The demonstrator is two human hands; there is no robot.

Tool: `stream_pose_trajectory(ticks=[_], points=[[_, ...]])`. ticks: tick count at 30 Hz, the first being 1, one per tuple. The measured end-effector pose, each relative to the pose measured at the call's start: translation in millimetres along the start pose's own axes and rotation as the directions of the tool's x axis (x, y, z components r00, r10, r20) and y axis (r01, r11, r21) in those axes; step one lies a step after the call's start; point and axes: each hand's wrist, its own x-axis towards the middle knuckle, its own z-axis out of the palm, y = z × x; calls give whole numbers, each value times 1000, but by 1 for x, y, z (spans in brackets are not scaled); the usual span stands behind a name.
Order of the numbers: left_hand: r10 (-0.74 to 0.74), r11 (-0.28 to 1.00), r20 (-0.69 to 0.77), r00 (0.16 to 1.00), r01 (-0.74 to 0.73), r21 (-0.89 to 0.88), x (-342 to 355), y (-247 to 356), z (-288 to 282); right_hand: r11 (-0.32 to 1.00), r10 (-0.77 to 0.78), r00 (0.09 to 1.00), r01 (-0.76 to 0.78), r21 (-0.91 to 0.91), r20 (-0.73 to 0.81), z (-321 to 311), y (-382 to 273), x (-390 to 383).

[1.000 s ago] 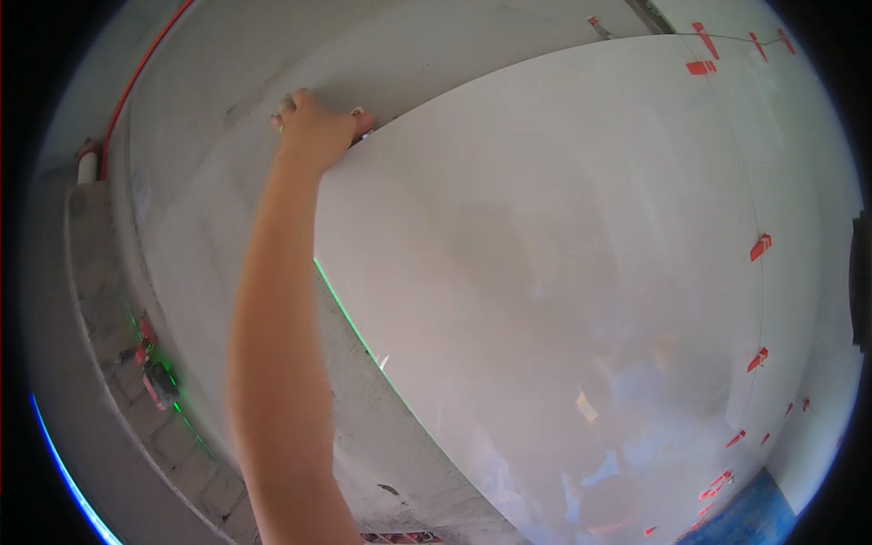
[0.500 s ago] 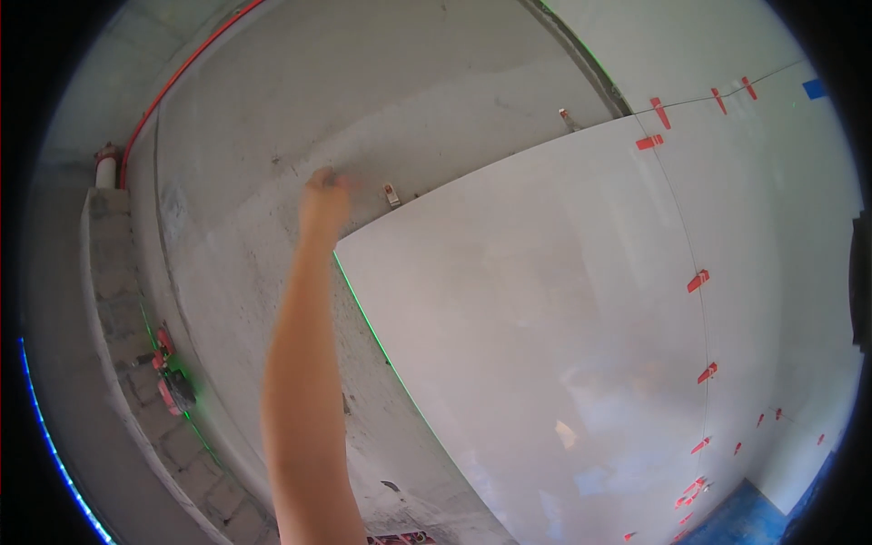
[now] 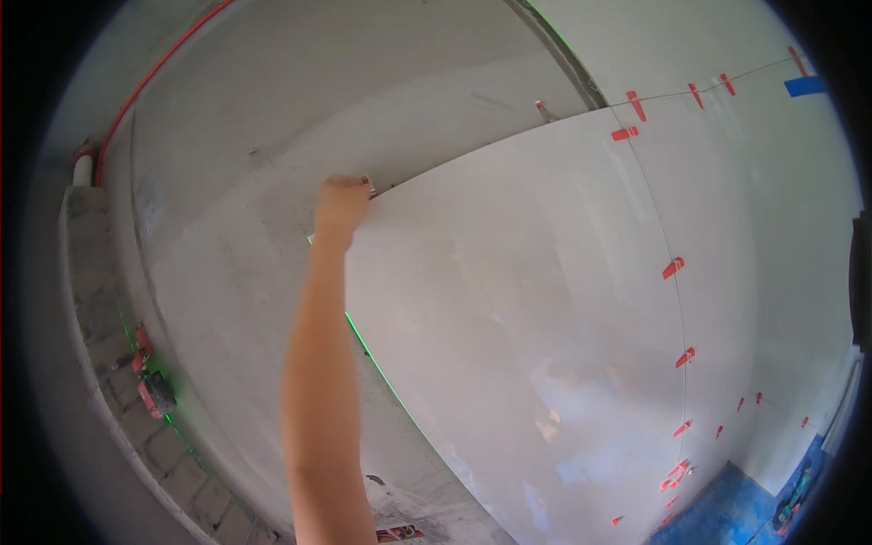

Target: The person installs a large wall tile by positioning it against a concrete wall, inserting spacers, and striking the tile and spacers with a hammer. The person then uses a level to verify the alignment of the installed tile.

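My left hand is raised to the top edge of a large pale wall tile, near its upper left corner. Its fingers are bent closed at a small metal clip, which pokes out to their right; the fingertips are mostly hidden. A second metal clip stands farther right along the same edge. Bare grey wall lies above and left of the tile. My right hand is out of view.
Red wedges sit along the joints with neighbouring tiles. A green laser line follows the tile's left edge. At left, a red and black tool rests on a block ledge. Red pipe runs above; blue sheeting lies lower right.
My left hand has moved right, from bare wall to the metal clip, and its fingers have closed there. The whole view has shifted slightly, so the wall and tiles appear farther left.
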Motion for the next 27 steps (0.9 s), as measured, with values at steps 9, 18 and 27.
stream_pose_trajectory(ticks=[9, 18, 27], points=[[421, 866, -89, 903, -371, 335, -15, 17, 2, 999, 23, 1000, -24, 39, 9, 8, 7, -9], [587, 565, 112, 802, -505, 652, -71, -8, 39, 990, 68, 997, -71, 122, 27, 19, 4, -8], [574, 667, 224, 788, -608, 431, -66, 99, 150, 972, 113, 993, -120, 204, 44, 31, 16, -13]])
